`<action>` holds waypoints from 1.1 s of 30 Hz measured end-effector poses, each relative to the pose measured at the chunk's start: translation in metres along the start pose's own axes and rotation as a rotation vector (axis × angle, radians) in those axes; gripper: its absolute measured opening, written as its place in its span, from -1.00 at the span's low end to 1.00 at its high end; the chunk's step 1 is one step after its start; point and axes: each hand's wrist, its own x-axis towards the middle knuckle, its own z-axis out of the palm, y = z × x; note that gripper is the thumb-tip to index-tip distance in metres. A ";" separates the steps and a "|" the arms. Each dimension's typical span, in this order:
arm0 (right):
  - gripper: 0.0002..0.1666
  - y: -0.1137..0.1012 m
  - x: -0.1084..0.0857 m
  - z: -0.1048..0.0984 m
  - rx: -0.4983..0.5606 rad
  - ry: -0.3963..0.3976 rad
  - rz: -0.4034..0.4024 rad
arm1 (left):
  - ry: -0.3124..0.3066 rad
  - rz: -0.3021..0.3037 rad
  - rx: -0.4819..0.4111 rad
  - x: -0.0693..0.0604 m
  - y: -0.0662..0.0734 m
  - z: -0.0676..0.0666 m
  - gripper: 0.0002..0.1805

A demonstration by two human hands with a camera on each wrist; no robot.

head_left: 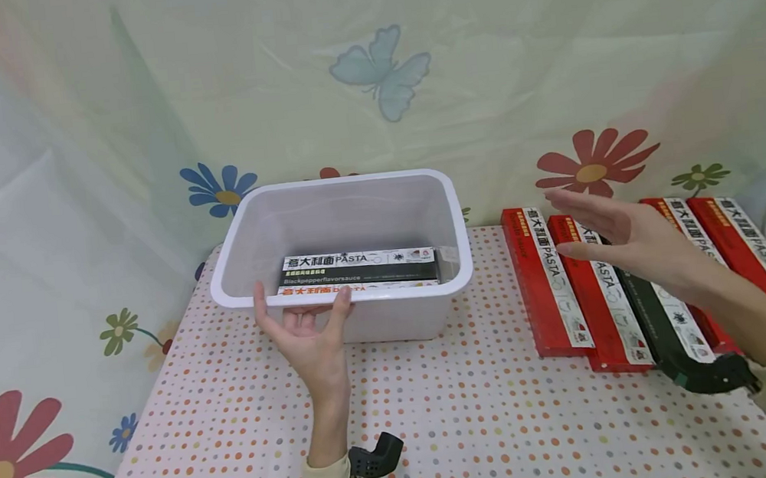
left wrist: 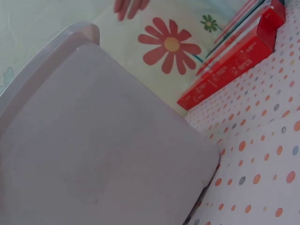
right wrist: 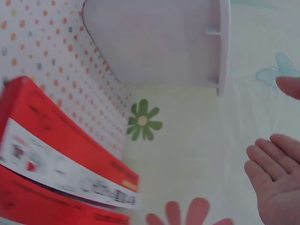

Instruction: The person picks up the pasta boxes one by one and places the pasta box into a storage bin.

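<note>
A white plastic bin stands on the dotted tabletop. My left hand holds its front rim, thumb and a finger over the edge, other fingers curled beneath. Inside lie a black pasta box and, nearer the front wall, one with orange lettering, mostly hidden by the rim. My right hand hovers with nothing in it, fingers extended and thumb apart, over a row of pasta boxes. That row has red boxes and a black box; my right forearm partly covers it. The right wrist view shows the right palm.
Dotted cloth covers the table. A flowered curtain hangs right behind the bin and the box row. Dotted tabletop separates the bin's right side from the leftmost red box.
</note>
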 end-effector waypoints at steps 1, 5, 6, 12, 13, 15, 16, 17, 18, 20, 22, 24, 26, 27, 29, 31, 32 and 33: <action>-0.05 0.006 -0.007 0.004 0.004 0.019 0.010 | 0.002 -0.003 -0.003 0.000 0.000 0.000 0.28; -0.06 0.026 -0.030 0.025 0.029 0.092 0.067 | 0.003 -0.006 -0.003 -0.001 0.000 -0.001 0.28; -0.06 0.030 -0.034 0.032 0.042 0.105 0.087 | 0.003 -0.004 0.002 -0.001 0.000 -0.001 0.28; -0.10 0.049 -0.053 0.069 0.154 0.153 0.164 | 0.004 0.004 0.030 0.000 0.001 -0.003 0.26; -0.10 0.051 -0.055 0.074 0.167 0.155 0.181 | 0.004 0.004 0.028 0.000 0.001 -0.002 0.26; -0.08 0.055 -0.060 0.083 0.189 0.159 0.216 | 0.003 0.007 0.023 0.001 0.001 -0.001 0.26; -0.07 0.056 -0.062 0.088 0.197 0.163 0.240 | 0.002 0.006 0.019 0.001 0.001 -0.001 0.26; -0.05 0.058 -0.065 0.092 0.206 0.165 0.269 | 0.004 0.007 0.015 0.001 0.001 0.000 0.26; -0.03 0.059 -0.067 0.096 0.220 0.170 0.298 | 0.005 0.006 0.010 0.001 0.001 0.000 0.26; -0.01 0.060 -0.071 0.102 0.250 0.184 0.341 | 0.009 0.001 0.003 0.000 0.001 0.001 0.26; 0.01 0.061 -0.074 0.107 0.277 0.205 0.379 | 0.012 -0.004 0.001 -0.001 0.001 0.001 0.26; 0.02 0.061 -0.077 0.109 0.295 0.229 0.401 | 0.011 -0.009 0.003 -0.001 0.001 0.002 0.26; 0.02 0.061 -0.078 0.111 0.303 0.247 0.408 | 0.006 -0.009 0.004 -0.002 0.000 0.002 0.27; 0.02 0.060 -0.078 0.112 0.304 0.251 0.411 | 0.003 -0.008 0.004 -0.002 0.000 0.002 0.27; 0.03 0.058 -0.077 0.114 0.290 0.258 0.416 | -0.004 -0.004 0.003 -0.001 0.001 0.002 0.26; 0.04 0.056 -0.076 0.115 0.283 0.264 0.421 | -0.005 0.000 0.003 -0.001 0.001 0.002 0.26; 0.04 0.055 -0.076 0.116 0.282 0.267 0.423 | -0.004 0.002 0.004 0.000 0.001 0.002 0.26; 0.04 0.054 -0.075 0.116 0.286 0.272 0.431 | -0.004 0.003 0.006 0.000 0.002 0.002 0.26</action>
